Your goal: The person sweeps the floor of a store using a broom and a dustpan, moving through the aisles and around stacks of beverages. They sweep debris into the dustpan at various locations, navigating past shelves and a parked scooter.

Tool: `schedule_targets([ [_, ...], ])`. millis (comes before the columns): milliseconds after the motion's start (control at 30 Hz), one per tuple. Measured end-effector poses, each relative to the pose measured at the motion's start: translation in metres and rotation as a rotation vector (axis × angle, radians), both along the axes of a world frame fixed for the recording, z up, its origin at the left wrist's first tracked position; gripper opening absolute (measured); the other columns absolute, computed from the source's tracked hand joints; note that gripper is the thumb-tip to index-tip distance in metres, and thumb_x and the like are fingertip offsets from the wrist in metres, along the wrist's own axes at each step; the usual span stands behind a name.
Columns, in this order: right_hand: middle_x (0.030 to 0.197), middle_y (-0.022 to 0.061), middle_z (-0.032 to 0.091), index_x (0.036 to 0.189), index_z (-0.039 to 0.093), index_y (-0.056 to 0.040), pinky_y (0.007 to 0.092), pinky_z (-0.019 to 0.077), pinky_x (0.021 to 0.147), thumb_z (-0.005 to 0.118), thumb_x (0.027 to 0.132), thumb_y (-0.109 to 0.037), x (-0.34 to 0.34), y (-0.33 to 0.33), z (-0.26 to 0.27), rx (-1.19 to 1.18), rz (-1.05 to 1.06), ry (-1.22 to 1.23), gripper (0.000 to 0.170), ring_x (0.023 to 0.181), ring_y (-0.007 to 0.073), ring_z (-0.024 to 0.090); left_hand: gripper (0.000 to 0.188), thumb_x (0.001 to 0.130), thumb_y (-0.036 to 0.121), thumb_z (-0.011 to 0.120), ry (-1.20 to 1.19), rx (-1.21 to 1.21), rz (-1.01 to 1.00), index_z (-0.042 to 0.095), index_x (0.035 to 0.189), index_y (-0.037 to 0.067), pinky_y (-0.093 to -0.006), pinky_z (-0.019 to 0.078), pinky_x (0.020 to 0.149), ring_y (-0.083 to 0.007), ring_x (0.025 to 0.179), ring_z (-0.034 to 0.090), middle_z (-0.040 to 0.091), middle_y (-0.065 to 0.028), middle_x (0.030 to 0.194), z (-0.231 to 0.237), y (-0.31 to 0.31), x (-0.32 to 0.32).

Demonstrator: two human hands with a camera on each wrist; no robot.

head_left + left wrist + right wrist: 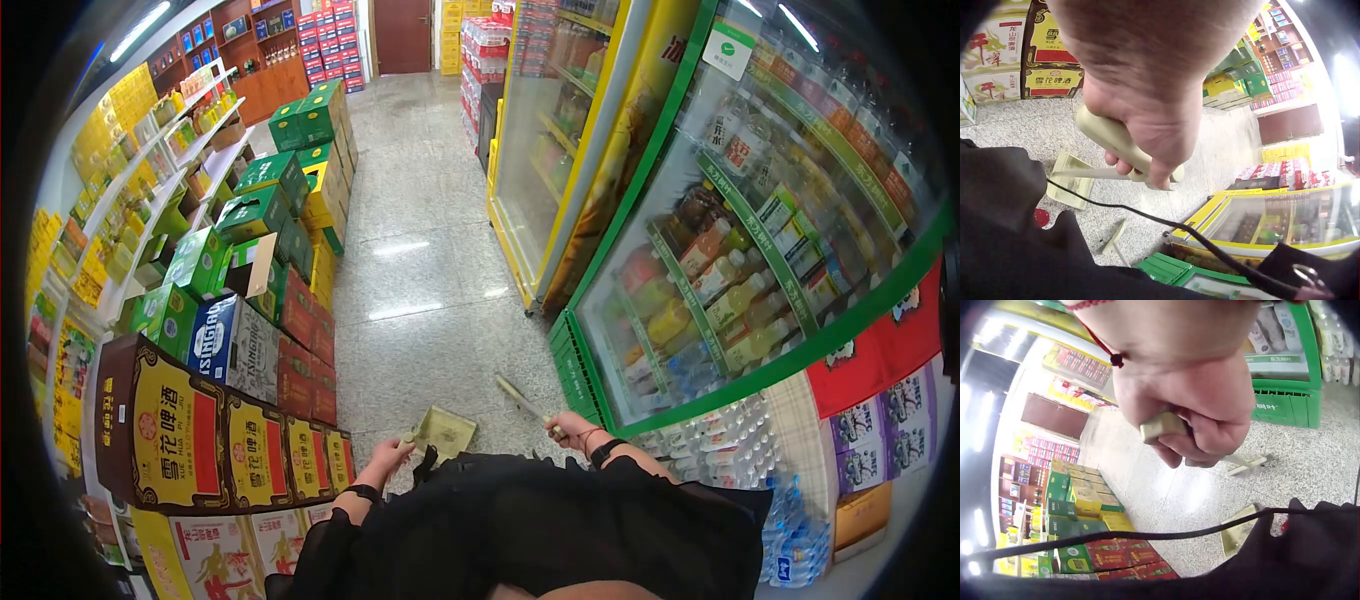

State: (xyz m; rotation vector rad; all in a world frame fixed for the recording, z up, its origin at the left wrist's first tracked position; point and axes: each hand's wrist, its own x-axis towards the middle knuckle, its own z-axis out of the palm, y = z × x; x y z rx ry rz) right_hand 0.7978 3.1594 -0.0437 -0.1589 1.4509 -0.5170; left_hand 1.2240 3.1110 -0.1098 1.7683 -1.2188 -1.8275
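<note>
My left hand point(393, 454) grips the pale handle point(1105, 134) of a long-handled dustpan. The dustpan's pale yellow pan point(448, 430) is down at the floor in front of me. Curled fingers of my right hand point(572, 432) hold the pale handle point(1161, 427) of a broom. Its narrow straight broom head point(508, 383) lies low over the floor, ahead and to the right of the pan. In the right wrist view dark bits cling at one end of the broom head point(1247, 466). Most of the broom stick is hidden behind my right hand there.
Stacked beer cartons point(180, 430) line the left side, with green boxes point(262, 215) farther on. To the right stand a green-framed drinks fridge point(590, 385) and a yellow one point(545, 200). Shrink-wrapped bottles point(720, 440) sit near my right arm. Speckled floor point(400, 270) runs toward a brown door point(403, 36).
</note>
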Motion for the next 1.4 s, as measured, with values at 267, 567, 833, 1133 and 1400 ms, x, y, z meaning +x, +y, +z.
schedule_targets([
  [267,0.066,0.0016,0.045,0.102,0.05,-0.0045,0.0217,0.0258,0.039,0.052,0.078,-0.011,-0.014,0.012,0.001,-0.004,0.203,-0.072,0.026,0.045,0.0068,0.033,0.027,0.075,0.027,0.065,-0.075,-0.006,-0.058,0.062,0.079,0.001,-0.0268,0.0405,0.052,-0.0121,0.055,0.052,0.057,-0.0041,0.063,0.024,-0.024,-0.044],
  [567,0.065,0.0032,0.048,0.12,0.044,0.0015,0.0202,0.0259,0.039,0.052,0.076,-0.008,-0.04,-0.012,0.032,-0.054,0.03,-0.09,0.045,0.043,0.0049,0.032,0.027,0.074,0.025,0.067,-0.19,-0.099,-0.25,0.062,0.08,-0.001,-0.0269,0.043,0.055,-0.013,0.06,0.056,0.06,-0.005,0.066,-0.012,-0.066,-0.037],
  [833,0.059,0.0024,0.047,0.075,0.048,-0.0049,0.0219,0.0262,0.037,0.053,0.077,-0.01,-0.028,-0.056,0.032,-0.119,-0.195,0.027,0.007,0.041,0.0073,0.036,0.025,0.076,0.018,0.066,0.019,-0.015,-0.092,0.059,0.088,-0.003,-0.0266,0.044,0.057,-0.0128,0.061,0.055,0.06,-0.0058,0.072,-0.014,-0.114,-0.005],
  [1133,0.056,0.0032,0.046,0.069,0.043,-0.0073,0.0221,0.0253,0.034,0.05,0.08,-0.01,0.056,-0.15,-0.024,-0.019,-0.49,-0.017,0.014,0.041,0.0098,0.038,0.026,0.076,0.02,0.066,-0.035,-0.019,-0.144,0.06,0.087,-0.003,-0.0262,0.0432,0.056,-0.0126,0.061,0.053,0.058,-0.0048,0.072,0.009,-0.192,0.055],
  [1400,0.062,0.0021,0.049,0.075,0.051,-0.0065,0.0241,0.0303,0.038,0.054,0.078,-0.017,0.135,-0.183,-0.008,0.015,-0.049,0.063,0.011,0.047,0.0104,0.044,0.027,0.077,0.022,0.064,0.006,-0.001,-0.126,0.06,0.089,-0.002,-0.0271,0.0412,0.055,-0.0126,0.06,0.051,0.057,-0.0047,0.07,-0.01,-0.237,0.107],
])
